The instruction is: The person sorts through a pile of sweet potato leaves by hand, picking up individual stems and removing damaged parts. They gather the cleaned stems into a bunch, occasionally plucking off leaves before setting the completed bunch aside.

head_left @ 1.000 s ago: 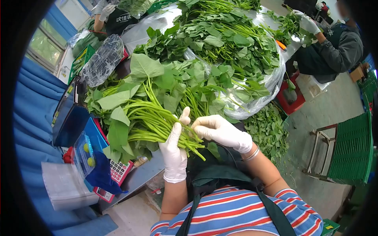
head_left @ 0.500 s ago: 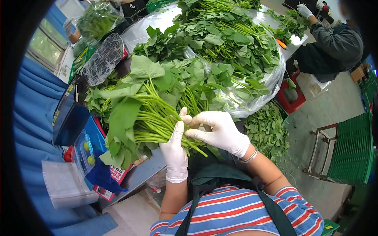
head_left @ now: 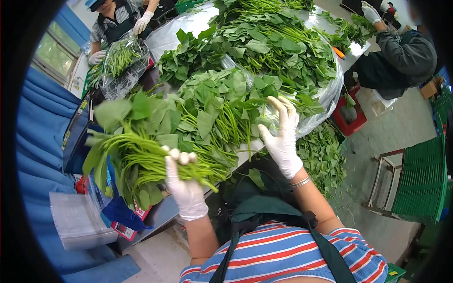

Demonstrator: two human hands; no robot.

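Note:
My left hand (head_left: 185,191), in a white glove, is wrapped round a bunch of leafy greens (head_left: 144,158). Its long green stems point toward me and its broad leaves fan out to the left, a little blurred. My right hand (head_left: 283,139), gloved too, is raised with thumb and fingers apart and nothing in it. It hovers at the table's near edge, close to the leaves of the large pile of greens (head_left: 278,52). Between my hands lies another heap of greens (head_left: 222,120), its stems slanting down toward me.
Clear plastic sheeting (head_left: 325,101) hangs under the pile. At left are a stack of clear bags (head_left: 78,221), a pink calculator (head_left: 126,230) and a blue curtain (head_left: 37,122). One co-worker (head_left: 125,19) handles a bagged bunch (head_left: 121,61); another (head_left: 401,56) stands right, near a red stool (head_left: 351,118).
My left hand has carried the bunch left and down. My right hand has let go of the stems, moved right and up, and opened. The far-left co-worker has lowered the bagged bunch.

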